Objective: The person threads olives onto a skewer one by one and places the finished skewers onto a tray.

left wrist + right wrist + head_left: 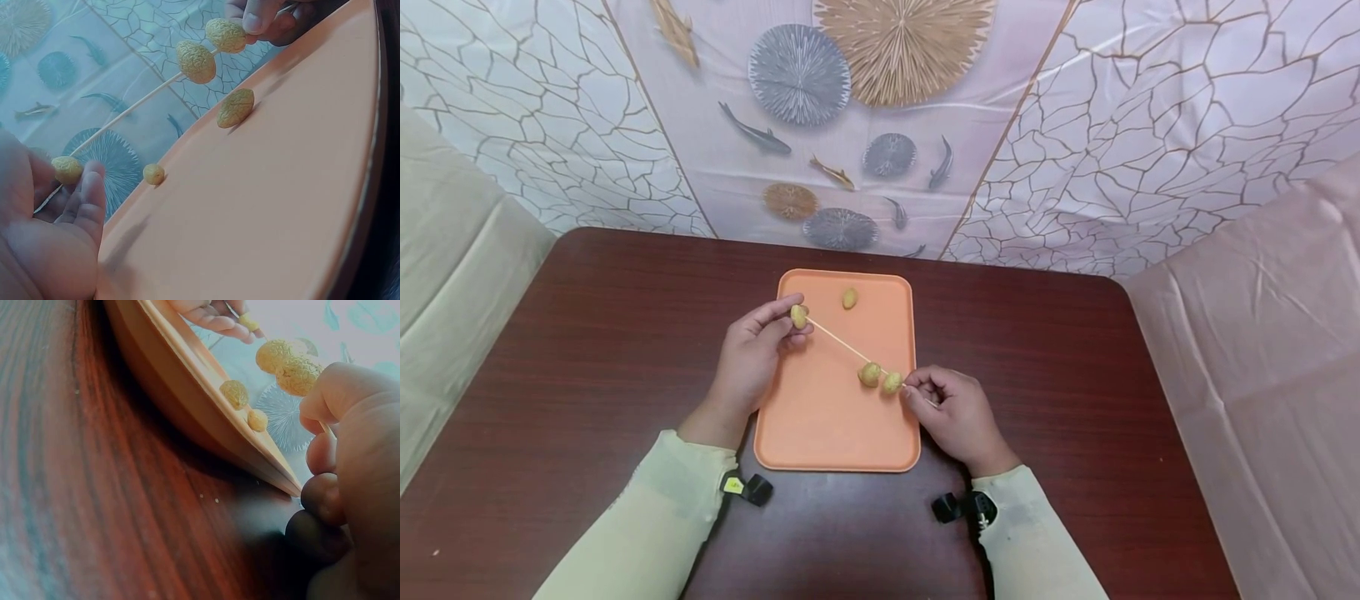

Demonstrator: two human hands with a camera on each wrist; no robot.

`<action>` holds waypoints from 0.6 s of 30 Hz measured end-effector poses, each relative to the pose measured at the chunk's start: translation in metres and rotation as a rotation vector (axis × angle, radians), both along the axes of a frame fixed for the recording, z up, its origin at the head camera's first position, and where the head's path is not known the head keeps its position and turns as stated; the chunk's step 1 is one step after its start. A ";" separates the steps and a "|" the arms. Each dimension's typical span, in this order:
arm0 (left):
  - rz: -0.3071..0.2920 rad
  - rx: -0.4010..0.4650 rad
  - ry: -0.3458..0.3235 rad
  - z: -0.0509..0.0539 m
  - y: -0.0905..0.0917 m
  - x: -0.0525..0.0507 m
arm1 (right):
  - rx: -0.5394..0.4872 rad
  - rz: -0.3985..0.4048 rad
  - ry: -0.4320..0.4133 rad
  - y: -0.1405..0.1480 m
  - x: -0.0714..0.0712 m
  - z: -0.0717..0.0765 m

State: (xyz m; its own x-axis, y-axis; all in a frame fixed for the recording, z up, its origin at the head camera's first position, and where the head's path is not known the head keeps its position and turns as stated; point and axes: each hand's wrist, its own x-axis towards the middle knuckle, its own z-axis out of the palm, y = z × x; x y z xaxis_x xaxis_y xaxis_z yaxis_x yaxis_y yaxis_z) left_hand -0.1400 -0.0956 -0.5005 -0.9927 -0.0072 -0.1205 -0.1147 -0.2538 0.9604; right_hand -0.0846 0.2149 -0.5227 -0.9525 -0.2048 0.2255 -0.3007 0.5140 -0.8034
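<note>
My left hand [752, 354] pinches a small wrinkled yellow ball [799, 316], perhaps a baby potato, at the far left end of a thin wooden skewer [838, 340]. In the left wrist view, a length of stick shows beyond this ball [67, 170]. My right hand [955, 412] grips the skewer's other end between thumb and curled fingers. Close to those fingertips, two more balls sit side by side on the skewer, an inner one [196, 62] and an outer one [225, 35]. The skewer slants above the orange tray [820, 425].
Two loose balls lie on the tray: a smaller one [849, 298] near its far edge and a larger one [235, 108] below the skewer. Around the tray is a dark brown wooden table [1037, 358]. Patterned cloth [700, 183] hangs behind its far edge.
</note>
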 end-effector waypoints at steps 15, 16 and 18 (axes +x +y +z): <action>-0.003 0.001 0.020 -0.002 0.000 0.000 | -0.004 0.008 0.005 -0.001 0.002 0.003; -0.004 0.003 0.020 -0.002 0.000 0.000 | -0.003 0.007 0.006 -0.001 0.002 0.003; -0.005 0.001 0.021 -0.002 0.000 0.000 | -0.002 0.007 0.006 -0.001 0.002 0.003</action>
State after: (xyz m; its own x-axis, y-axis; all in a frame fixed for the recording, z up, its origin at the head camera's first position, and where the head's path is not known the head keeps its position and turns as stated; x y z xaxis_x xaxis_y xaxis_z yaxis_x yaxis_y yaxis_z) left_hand -0.1404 -0.0959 -0.5024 -0.9950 -0.0020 -0.0997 -0.0959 -0.2539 0.9625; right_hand -0.0828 0.2142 -0.5198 -0.9497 -0.2112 0.2312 -0.3089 0.5104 -0.8026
